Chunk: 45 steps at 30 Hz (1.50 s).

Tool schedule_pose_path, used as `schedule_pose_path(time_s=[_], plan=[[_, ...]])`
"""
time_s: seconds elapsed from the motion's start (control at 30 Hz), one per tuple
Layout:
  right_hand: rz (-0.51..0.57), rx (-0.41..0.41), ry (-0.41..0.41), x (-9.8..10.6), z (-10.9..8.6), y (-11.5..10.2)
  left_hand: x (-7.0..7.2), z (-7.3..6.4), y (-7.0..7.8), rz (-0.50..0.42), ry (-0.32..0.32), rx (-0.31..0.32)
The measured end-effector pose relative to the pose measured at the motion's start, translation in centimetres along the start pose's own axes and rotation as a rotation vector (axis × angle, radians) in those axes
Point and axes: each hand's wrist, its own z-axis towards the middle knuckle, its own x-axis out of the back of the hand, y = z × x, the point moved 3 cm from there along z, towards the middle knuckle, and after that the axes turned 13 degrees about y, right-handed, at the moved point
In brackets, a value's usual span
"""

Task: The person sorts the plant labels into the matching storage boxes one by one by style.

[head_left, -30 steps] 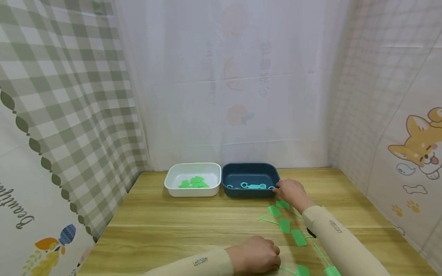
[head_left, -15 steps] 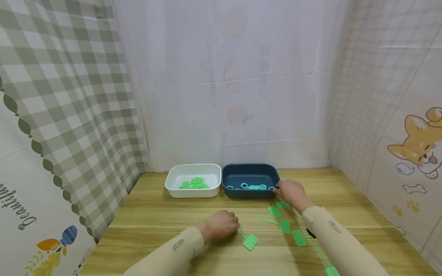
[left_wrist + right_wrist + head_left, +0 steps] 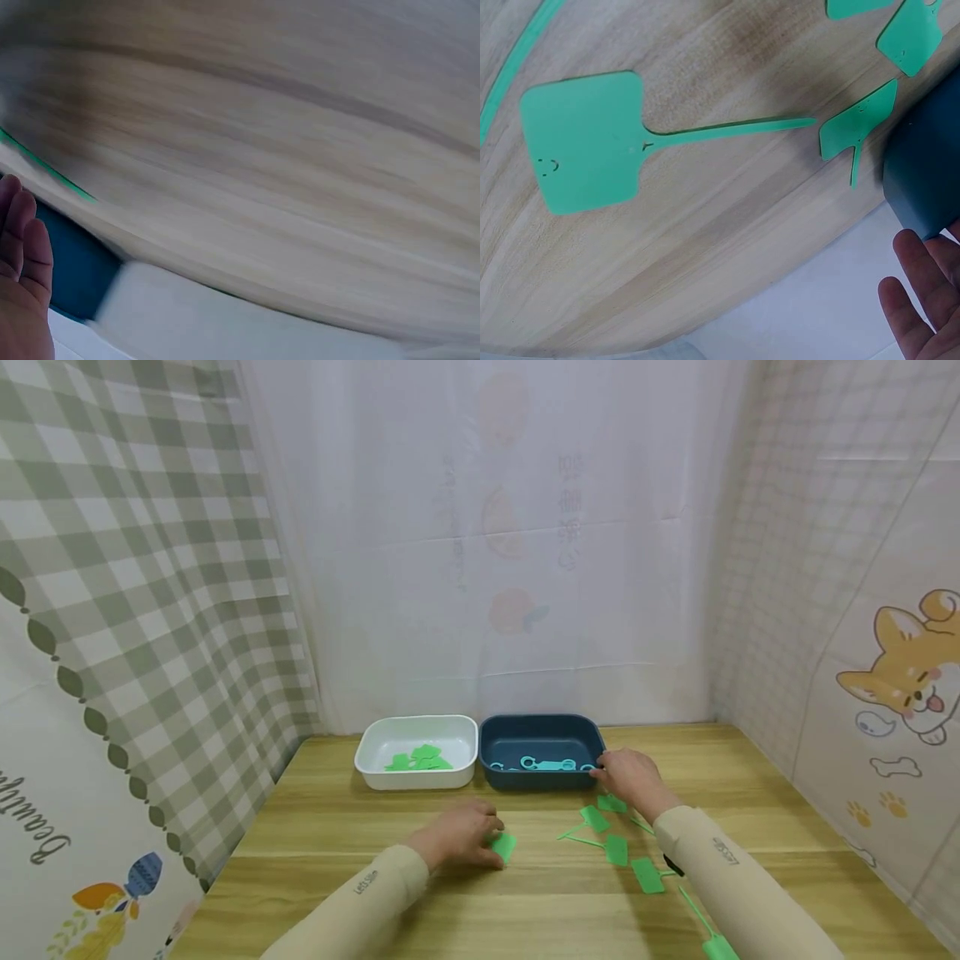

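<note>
In the head view my left hand [image 3: 456,835] is over the middle of the table, in front of the white container [image 3: 418,779]. Between its thumb and fingers it pinches a green plant label [image 3: 506,847]; the stem is mostly hidden. My right hand [image 3: 632,778] reaches to the dark blue container [image 3: 546,782] and grips its right front corner. In the right wrist view, fingers [image 3: 922,274] show just beyond that container's wall. Below the right forearm, several more green plant labels [image 3: 585,142] lie loose on the wood, each a square plate with a thin stem.
Several green labels [image 3: 420,758] lie inside the white container. The blue one, side by side with it, holds teal ring-ended pieces [image 3: 551,765]. A white curtain [image 3: 405,610] hangs behind the table [image 3: 330,827], with patterned cloths at both sides.
My left hand has taken a green label from the front right of the table and carried it left and back toward the white container. The right hand stays at the blue container.
</note>
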Motion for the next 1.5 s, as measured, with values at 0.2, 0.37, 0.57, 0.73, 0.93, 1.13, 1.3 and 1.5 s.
schedule_pose_path(time_s=[0.2,0.37,0.57,0.73,0.93,1.13,1.3,1.5], plan=[[-0.001,0.001,-0.006,0.1,0.1,0.0,-0.3,0.7,1.4,0.097,-0.062,-0.042],[0.002,0.000,-0.005,0.2,0.2,-0.1,-0.4,1.0,1.5,0.103,-0.065,-0.041],[0.001,-0.012,-0.015,0.0,0.1,0.1,-0.4,1.5,2.3,0.265,-0.031,-0.172],[-0.007,-0.011,-0.009,-0.1,0.0,0.2,-0.4,1.8,1.8,0.040,-0.097,0.082],[-0.005,-0.008,-0.006,0.0,0.0,0.1,-0.4,1.8,0.9,-0.187,-0.137,0.336],[-0.004,0.004,0.004,0.2,0.1,0.0,0.1,2.1,1.1,-0.222,-0.171,0.369],[-0.004,0.015,0.005,0.2,0.1,-0.1,0.5,2.5,1.5,-0.200,-0.231,0.371],[0.000,0.009,-0.008,0.1,0.1,-0.1,-0.2,2.3,1.1,-0.283,-0.190,0.319]])
